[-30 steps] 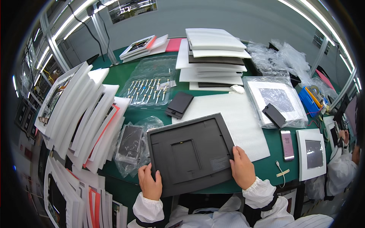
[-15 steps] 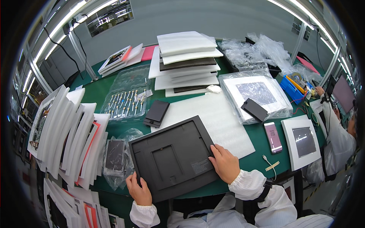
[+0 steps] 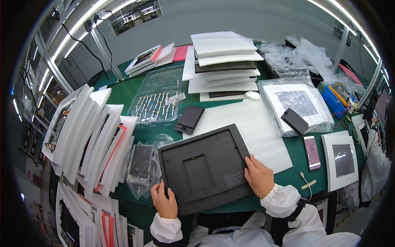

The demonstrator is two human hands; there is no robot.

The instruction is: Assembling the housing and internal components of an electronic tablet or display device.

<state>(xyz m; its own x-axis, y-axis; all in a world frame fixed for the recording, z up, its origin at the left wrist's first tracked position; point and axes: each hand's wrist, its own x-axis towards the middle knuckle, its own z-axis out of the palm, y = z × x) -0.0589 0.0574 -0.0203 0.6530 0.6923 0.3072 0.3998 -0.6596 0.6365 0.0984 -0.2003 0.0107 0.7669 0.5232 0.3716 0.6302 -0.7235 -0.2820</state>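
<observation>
Between my two hands is a black rectangular plastic panel (image 3: 222, 171), its recessed back with a square hollow facing up, held tilted above the front of the table. My left hand (image 3: 165, 200) grips its lower left edge, the thumb over the rim. On its right edge my right hand (image 3: 259, 176) is closed, the fingers partly hidden under it. Beyond the panel lies a white foam sheet (image 3: 263, 127). A small black box-shaped cover (image 3: 190, 118) rests by the sheet's left side. Left of the panel is a dark device in clear plastic wrap (image 3: 142, 162).
Foam-separated panels (image 3: 82, 140) stand at the left; a foam stack (image 3: 224, 45) rises behind. A clear tray (image 3: 158, 84) holds several small cables. At right lie a bagged white frame (image 3: 321, 109), a phone (image 3: 312, 153) and a white screen unit (image 3: 329, 164). A co-worker's sleeve (image 3: 375, 164) shows far right.
The whole view has shifted, so the table and its contents appear farther right. The panel stays in both my hands and now looks less turned, more squarely aligned.
</observation>
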